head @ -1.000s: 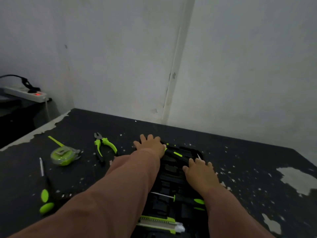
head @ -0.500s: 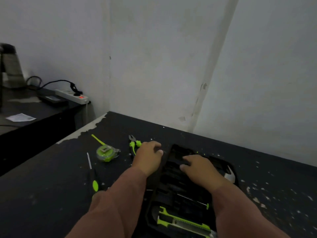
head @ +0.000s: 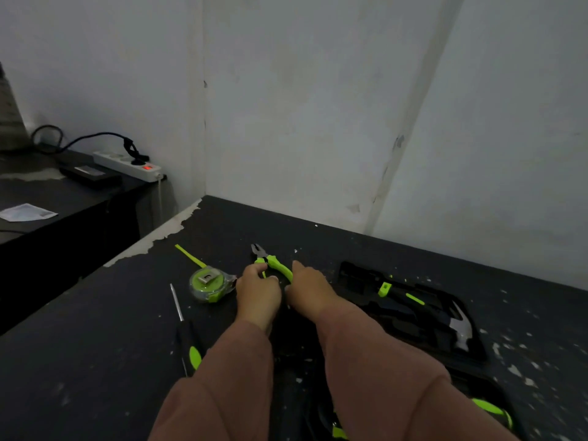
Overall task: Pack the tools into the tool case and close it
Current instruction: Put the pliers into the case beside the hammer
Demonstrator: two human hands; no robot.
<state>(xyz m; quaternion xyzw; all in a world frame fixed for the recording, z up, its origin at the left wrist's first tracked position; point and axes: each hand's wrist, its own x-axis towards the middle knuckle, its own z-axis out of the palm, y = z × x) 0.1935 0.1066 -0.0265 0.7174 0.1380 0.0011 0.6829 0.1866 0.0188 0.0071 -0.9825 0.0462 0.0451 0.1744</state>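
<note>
The green-handled pliers (head: 270,261) lie on the dark table, jaws pointing away from me. My left hand (head: 258,291) has its fingers curled around one pliers handle. My right hand (head: 308,289) rests over the other handle, thumb raised beside it. The open black tool case (head: 359,278) lies to the right, holding a hammer (head: 458,329) and other green-marked tools, partly hidden by my right arm. A green tape measure (head: 208,283) with its tape pulled out sits left of my hands. A screwdriver (head: 186,332) with a black and green handle lies nearer me on the left.
The black table (head: 95,345) has chipped paint and meets white walls at the back. Its left edge drops off beside a lower dark desk carrying a white power strip (head: 127,165), a black device and a paper.
Both hands left the tool case and moved left to the pliers, closing on their handles. The view swung to the left, so the case now lies at the right.
</note>
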